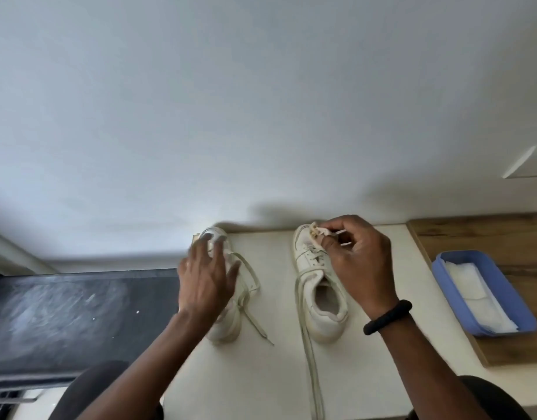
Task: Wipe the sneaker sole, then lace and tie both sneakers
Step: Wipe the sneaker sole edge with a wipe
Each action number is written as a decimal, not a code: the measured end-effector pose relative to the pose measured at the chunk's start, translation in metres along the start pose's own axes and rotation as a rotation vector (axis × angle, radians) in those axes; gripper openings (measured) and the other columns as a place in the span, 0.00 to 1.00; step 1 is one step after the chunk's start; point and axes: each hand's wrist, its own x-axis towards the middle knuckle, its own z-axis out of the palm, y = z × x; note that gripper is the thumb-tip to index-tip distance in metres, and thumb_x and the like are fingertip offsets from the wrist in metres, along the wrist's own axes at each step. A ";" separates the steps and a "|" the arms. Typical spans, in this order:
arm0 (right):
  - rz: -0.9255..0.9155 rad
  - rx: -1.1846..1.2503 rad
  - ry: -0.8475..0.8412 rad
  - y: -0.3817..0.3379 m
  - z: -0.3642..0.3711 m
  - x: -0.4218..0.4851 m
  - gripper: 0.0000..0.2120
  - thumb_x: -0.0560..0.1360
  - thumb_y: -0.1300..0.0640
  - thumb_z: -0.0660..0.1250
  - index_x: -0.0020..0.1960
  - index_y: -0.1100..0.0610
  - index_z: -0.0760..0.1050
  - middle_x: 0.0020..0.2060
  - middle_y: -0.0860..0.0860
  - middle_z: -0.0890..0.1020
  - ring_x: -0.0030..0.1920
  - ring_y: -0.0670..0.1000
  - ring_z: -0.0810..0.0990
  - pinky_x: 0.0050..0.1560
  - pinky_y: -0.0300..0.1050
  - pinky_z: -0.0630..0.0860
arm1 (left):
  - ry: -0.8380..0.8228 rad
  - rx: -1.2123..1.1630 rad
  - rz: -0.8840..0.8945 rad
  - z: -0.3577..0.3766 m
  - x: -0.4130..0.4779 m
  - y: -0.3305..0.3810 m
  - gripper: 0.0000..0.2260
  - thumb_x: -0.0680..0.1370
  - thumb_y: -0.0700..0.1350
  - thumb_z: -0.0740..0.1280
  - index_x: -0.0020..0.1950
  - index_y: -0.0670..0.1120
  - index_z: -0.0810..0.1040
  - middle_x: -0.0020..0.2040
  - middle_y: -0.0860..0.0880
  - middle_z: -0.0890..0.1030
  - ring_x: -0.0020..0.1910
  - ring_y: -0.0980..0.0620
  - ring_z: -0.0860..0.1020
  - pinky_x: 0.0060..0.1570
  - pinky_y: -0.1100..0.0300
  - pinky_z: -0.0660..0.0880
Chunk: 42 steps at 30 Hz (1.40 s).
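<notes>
Right hand (358,262), black band (386,318) at the wrist, has its fingertips curled and pinching a small pale wad (317,230) against the toe of the right sneaker (324,301); whether the wad is cloth or lace cannot be told. Left hand (208,277), blurred, lies with fingers spread over the left sneaker (227,325), gripping nothing. Both sneakers stand upright on the white table (279,374), well apart, toes toward the wall, laces loose. Blue tray (443,268) holding white wipes (479,298) sits on a wooden board (479,234) at right.
</notes>
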 end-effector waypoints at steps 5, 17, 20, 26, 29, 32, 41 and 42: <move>0.140 0.070 0.057 0.019 -0.033 0.008 0.02 0.73 0.55 0.76 0.45 0.50 0.83 0.38 0.44 0.85 0.40 0.49 0.85 0.42 0.59 0.83 | -0.100 -0.279 0.488 0.008 -0.043 0.099 0.22 0.78 0.62 0.66 0.68 0.52 0.77 0.71 0.46 0.76 0.69 0.44 0.76 0.59 0.46 0.80; 0.091 -0.041 0.100 0.033 -0.048 0.013 0.02 0.75 0.58 0.74 0.47 0.54 0.83 0.41 0.42 0.85 0.41 0.40 0.82 0.37 0.33 0.76 | -0.694 -0.116 -0.287 0.050 -0.019 0.218 0.52 0.74 0.51 0.75 0.83 0.51 0.39 0.80 0.30 0.40 0.73 0.27 0.64 0.59 0.39 0.79; 0.089 -0.022 0.117 0.031 -0.052 0.016 0.01 0.74 0.58 0.74 0.45 0.54 0.83 0.41 0.42 0.85 0.41 0.40 0.82 0.37 0.29 0.74 | -0.684 -0.143 -0.251 0.055 -0.018 0.206 0.51 0.72 0.50 0.75 0.83 0.54 0.41 0.75 0.31 0.56 0.61 0.30 0.76 0.58 0.45 0.80; 0.091 0.008 0.128 0.027 -0.058 0.016 0.02 0.74 0.59 0.74 0.44 0.53 0.82 0.41 0.41 0.84 0.40 0.41 0.82 0.37 0.28 0.72 | -0.632 -0.638 -0.308 0.018 -0.021 0.134 0.49 0.68 0.43 0.79 0.80 0.65 0.55 0.60 0.39 0.79 0.52 0.43 0.82 0.51 0.49 0.82; 0.080 -0.007 0.097 0.025 -0.053 0.014 0.03 0.73 0.61 0.74 0.45 0.54 0.82 0.40 0.41 0.83 0.42 0.41 0.82 0.38 0.27 0.74 | -0.702 -1.004 -0.433 -0.013 -0.035 0.101 0.54 0.65 0.39 0.81 0.81 0.66 0.56 0.67 0.54 0.77 0.59 0.54 0.80 0.50 0.61 0.79; 0.088 0.004 0.060 0.021 -0.045 0.011 0.03 0.73 0.60 0.74 0.45 0.53 0.82 0.39 0.40 0.82 0.42 0.41 0.82 0.38 0.28 0.74 | -0.747 -1.241 -0.506 -0.034 -0.052 0.076 0.56 0.60 0.38 0.81 0.79 0.70 0.58 0.72 0.55 0.75 0.68 0.50 0.78 0.63 0.54 0.78; 0.212 0.347 -0.150 -0.013 -0.013 -0.015 0.05 0.74 0.61 0.74 0.48 0.54 0.84 0.43 0.48 0.87 0.43 0.51 0.85 0.39 0.46 0.82 | -0.891 -1.785 -0.499 -0.067 -0.063 0.068 0.31 0.63 0.37 0.75 0.66 0.50 0.82 0.63 0.37 0.82 0.58 0.37 0.83 0.51 0.43 0.83; 0.199 0.348 -0.144 -0.017 -0.011 -0.018 0.05 0.74 0.60 0.74 0.49 0.53 0.83 0.44 0.48 0.87 0.43 0.52 0.85 0.40 0.47 0.83 | -0.894 -1.774 -0.466 -0.069 -0.060 0.066 0.30 0.64 0.37 0.74 0.67 0.49 0.81 0.64 0.37 0.82 0.59 0.38 0.82 0.53 0.43 0.82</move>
